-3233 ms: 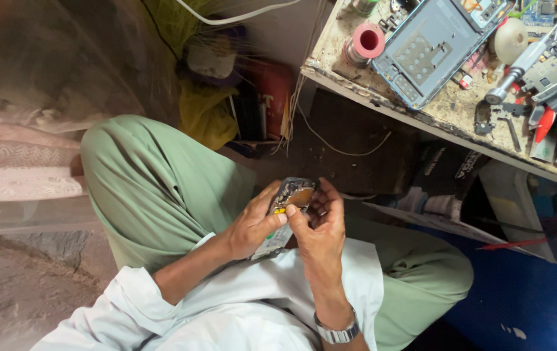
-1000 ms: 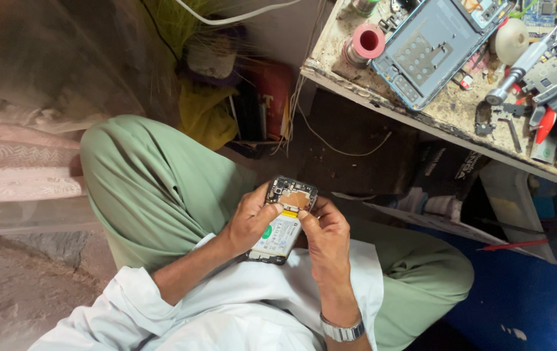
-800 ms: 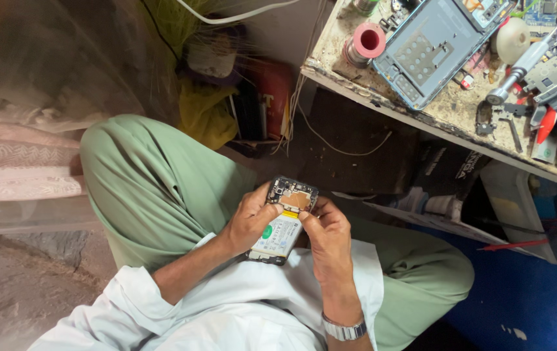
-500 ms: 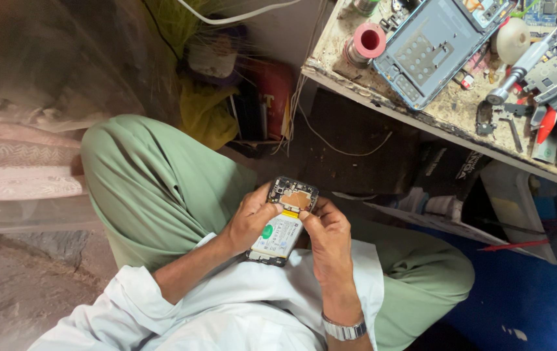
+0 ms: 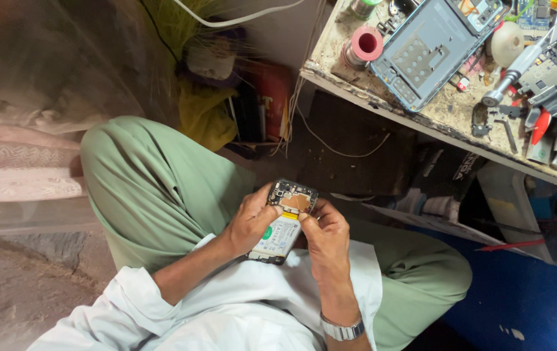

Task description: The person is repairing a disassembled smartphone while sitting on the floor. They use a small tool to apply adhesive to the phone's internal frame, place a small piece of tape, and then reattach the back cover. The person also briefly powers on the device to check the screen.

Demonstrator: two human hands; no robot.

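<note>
Over the person's lap, the left hand [image 5: 250,221] cradles an opened phone [image 5: 283,220], fingers wrapped around its edge; the right hand [image 5: 326,235] pinches at its upper part; a cluttered workbench [image 5: 447,114] stands beside.

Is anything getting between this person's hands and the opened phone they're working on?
Nothing visible does. The left hand grips the opened phone directly along its side, and the right hand touches its upper part with the fingertips. It sits over the lap, apart from the cluttered workbench.

Opened phone [image 5: 283,221] betw. both hands over lap; workbench [image 5: 382,104] ahead-right w/ phone frame [image 5: 431,45] on it.
</note>
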